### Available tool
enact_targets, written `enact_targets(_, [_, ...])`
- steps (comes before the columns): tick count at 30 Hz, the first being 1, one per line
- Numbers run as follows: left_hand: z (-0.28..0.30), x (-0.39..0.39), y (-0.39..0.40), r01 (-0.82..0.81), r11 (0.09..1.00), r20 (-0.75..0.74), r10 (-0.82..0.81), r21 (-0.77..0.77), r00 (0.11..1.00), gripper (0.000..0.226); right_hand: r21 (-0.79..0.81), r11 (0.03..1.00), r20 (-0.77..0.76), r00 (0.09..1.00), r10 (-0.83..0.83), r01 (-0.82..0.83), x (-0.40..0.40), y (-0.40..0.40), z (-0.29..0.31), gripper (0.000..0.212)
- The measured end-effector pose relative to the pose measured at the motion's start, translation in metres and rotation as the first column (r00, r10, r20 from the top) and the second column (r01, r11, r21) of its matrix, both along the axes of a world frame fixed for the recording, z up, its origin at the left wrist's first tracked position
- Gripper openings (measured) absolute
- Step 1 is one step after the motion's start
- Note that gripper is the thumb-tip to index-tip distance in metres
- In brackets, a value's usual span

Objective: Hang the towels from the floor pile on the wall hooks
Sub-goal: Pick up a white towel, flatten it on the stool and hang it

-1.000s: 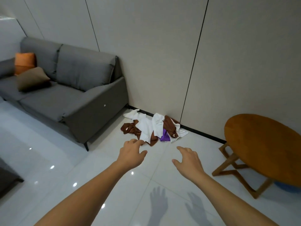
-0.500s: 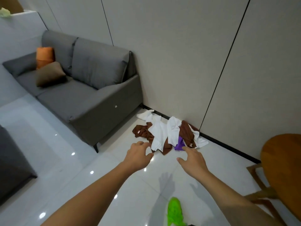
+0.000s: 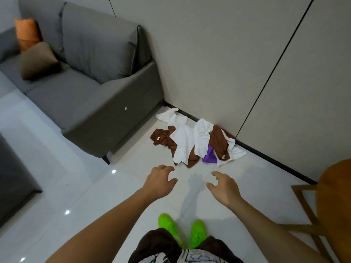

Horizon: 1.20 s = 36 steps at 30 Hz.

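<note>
A pile of towels [image 3: 191, 141] lies on the white floor against the wall: white ones on top, brown ones [image 3: 163, 137] underneath and a purple one [image 3: 209, 157] at the front right. My left hand [image 3: 159, 182] reaches forward just short of the pile's front edge, fingers loosely spread and holding nothing. My right hand [image 3: 223, 185] is beside it, also held out with loosely curved fingers and nothing in it. No wall hooks are in view.
A grey sofa [image 3: 85, 88] with an orange cushion [image 3: 27, 34] and a brown cushion [image 3: 37, 60] stands left of the pile. A round wooden table [image 3: 334, 198] is at the right edge. My green shoes [image 3: 182, 232] show below. A dark furniture corner [image 3: 15, 186] sits at left.
I have stepped closer to the pile and tilted my view down; my shoes have come into view. Both hands stay stretched out and hold nothing.
</note>
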<state>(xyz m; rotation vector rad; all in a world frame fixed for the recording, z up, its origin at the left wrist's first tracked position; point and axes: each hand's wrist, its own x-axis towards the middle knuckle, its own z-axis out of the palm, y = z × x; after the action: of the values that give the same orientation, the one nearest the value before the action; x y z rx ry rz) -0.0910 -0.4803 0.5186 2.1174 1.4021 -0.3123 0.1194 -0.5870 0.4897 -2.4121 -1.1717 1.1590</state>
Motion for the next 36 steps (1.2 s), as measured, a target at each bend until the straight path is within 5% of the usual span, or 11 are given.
enact_targets(20, [-0.111,0.041,0.240,-0.123,0.958,0.008,0.130,-0.259,0.991,0.046,-0.276,0.960,-0.053,0.996,-0.069,0.052,0.040,0.223,-0.084,0.048])
enact_targets(26, [-0.179,0.023,0.275,-0.209,0.902,-0.082,0.192,-0.379,0.978,0.045,-0.382,0.923,-0.119,0.988,-0.099,0.047,0.029,0.272,-0.172,0.040])
enact_targets(32, [-0.303,0.014,0.282,-0.405,0.788,-0.220,0.341,-0.463,0.914,0.043,-0.470,0.877,-0.245,0.969,-0.023,-0.098,0.022,0.308,-0.313,0.031])
enact_targets(36, [-0.388,0.024,0.278,-0.536,0.699,-0.257,0.472,-0.474,0.843,0.039,-0.488,0.872,-0.270,0.957,-0.104,-0.043,0.027,0.338,-0.415,0.032])
